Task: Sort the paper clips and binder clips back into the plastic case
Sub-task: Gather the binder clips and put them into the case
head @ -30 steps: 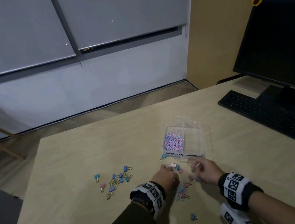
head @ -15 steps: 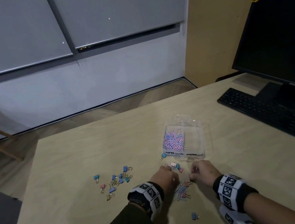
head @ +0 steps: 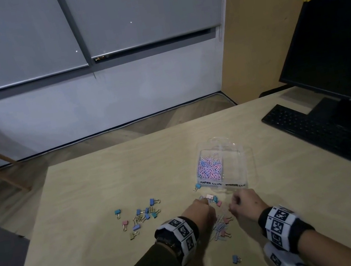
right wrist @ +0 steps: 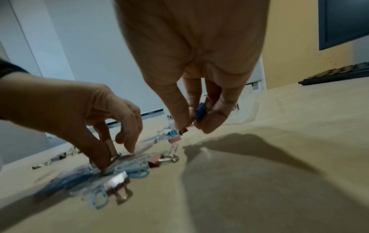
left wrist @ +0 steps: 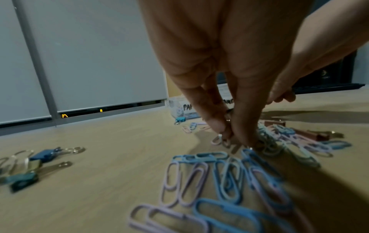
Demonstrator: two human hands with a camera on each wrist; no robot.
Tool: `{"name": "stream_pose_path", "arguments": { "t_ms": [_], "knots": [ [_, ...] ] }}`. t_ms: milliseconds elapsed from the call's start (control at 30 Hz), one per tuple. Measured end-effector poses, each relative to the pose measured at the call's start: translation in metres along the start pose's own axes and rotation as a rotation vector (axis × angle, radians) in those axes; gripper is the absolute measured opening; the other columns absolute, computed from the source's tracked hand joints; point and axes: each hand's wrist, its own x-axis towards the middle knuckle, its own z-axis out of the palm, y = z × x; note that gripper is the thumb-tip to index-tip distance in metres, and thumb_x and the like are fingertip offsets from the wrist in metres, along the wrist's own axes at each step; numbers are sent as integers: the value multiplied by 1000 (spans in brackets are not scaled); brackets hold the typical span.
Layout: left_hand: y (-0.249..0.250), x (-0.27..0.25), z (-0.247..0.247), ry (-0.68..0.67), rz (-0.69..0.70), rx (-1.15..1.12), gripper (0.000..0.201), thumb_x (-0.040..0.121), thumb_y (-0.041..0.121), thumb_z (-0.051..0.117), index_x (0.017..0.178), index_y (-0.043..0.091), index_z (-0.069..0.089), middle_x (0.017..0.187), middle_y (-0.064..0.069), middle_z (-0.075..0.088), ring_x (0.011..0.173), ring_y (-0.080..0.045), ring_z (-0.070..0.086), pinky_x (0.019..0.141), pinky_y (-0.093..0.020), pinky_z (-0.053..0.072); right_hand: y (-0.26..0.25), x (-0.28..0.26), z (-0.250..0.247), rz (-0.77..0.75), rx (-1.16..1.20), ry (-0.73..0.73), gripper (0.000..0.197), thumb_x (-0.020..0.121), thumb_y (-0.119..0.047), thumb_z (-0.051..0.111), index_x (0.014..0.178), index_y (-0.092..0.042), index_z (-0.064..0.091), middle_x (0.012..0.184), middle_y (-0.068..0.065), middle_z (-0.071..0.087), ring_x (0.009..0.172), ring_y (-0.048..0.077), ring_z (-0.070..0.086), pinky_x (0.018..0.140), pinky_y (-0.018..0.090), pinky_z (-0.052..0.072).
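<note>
The clear plastic case [head: 245, 158] lies open on the table, its left compartment full of pink and blue paper clips [head: 209, 166]. Just in front of it my left hand [head: 206, 202] reaches down into a loose pile of paper clips [head: 219, 228]. In the left wrist view its fingertips [left wrist: 231, 137] pinch paper clips [left wrist: 217, 139] against the table. My right hand [head: 232, 207] hovers beside it. It grips a blue binder clip [right wrist: 199, 112] between thumb and fingers [right wrist: 194, 124], with a brownish clip [right wrist: 183, 130] at the thumb tip.
Several binder clips [head: 142, 216] lie scattered to the left. One blue binder clip [head: 196, 186] touches the case's front corner and another [head: 236, 259] lies near my body. A black keyboard [head: 325, 134] and monitor [head: 338, 52] stand at the right.
My right hand has drawn back slightly from the case front towards the pile. My left hand has stayed over the paper clips.
</note>
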Motion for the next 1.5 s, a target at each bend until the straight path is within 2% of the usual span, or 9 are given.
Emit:
{"name": "stream_pose_path", "arguments": {
  "t_ms": [133, 233, 333, 467, 600, 800, 1000, 1233, 1500],
  "knots": [
    [-4, -9, -5, -3, -23, -82, 20, 90, 13, 53, 104, 3, 62, 112, -16, 58, 104, -30, 57, 97, -40, 47, -6, 3, 1, -23, 107, 2, 14, 87, -11, 54, 85, -2, 64, 90, 14, 66, 85, 23, 62, 82, 33, 51],
    [-13, -15, -3, 6, -64, -187, 8, 87, 13, 57, 89, 8, 62, 97, -10, 65, 95, -26, 61, 85, -30, 48, -16, 11, 4, -17, 243, 11, 28, 85, -8, 60, 61, -19, 51, 67, -5, 56, 64, 0, 52, 54, 9, 42],
    [-25, -20, 2, 83, -72, -284, 28, 82, 13, 61, 63, 25, 46, 72, 5, 55, 80, -17, 55, 73, -23, 44, -34, 18, 7, -16, 297, 14, 15, 85, -9, 61, 69, -10, 59, 72, -2, 58, 66, 2, 52, 55, 9, 37],
    [-56, -35, -3, 281, -190, -430, 38, 78, 6, 60, 58, 30, 39, 76, 4, 56, 76, -14, 53, 65, -16, 41, -62, 31, 18, -76, 318, 10, 6, 82, -6, 64, 82, -1, 67, 93, 12, 69, 85, 16, 63, 83, 26, 52],
    [-94, -53, -11, 443, -476, -512, 36, 74, 1, 58, 54, 25, 39, 62, 7, 49, 72, -16, 50, 54, -18, 36, -90, 39, 30, -151, 282, -88, 15, 84, -10, 63, 91, 2, 68, 99, 13, 71, 80, 11, 58, 62, 15, 43],
    [-115, -64, -8, 546, -689, -670, 13, 80, 14, 66, 73, 13, 56, 89, -8, 59, 84, -23, 58, 74, -29, 47, -108, 47, 44, -216, 293, -143, 21, 86, -6, 56, 105, -4, 64, 113, 12, 64, 94, 17, 56, 81, 25, 46],
    [-101, -67, -2, 503, -531, -451, 19, 87, 14, 56, 105, 10, 59, 108, -7, 52, 98, -21, 55, 86, -26, 43, -67, 46, 27, -157, 305, -14, 23, 86, 5, 50, 106, -1, 60, 117, 11, 58, 103, 24, 60, 82, 32, 51],
    [-73, -70, 13, 57, -455, -398, 61, 74, 7, 71, 127, 18, 43, 133, -4, 39, 121, -24, 47, 105, -34, 43, -28, 39, 26, -186, -68, 71, 18, 84, 1, 52, 80, -13, 63, 101, 9, 67, 87, 23, 62, 79, 33, 52],
    [-40, -53, 23, 127, -321, -495, 43, 82, 0, 59, 121, 14, 50, 126, -7, 46, 115, -21, 51, 101, -26, 45, -24, 38, 34, -206, -68, 98, 18, 81, 5, 54, 93, -5, 62, 109, 10, 58, 100, 21, 53, 86, 26, 42]
  ]
}}
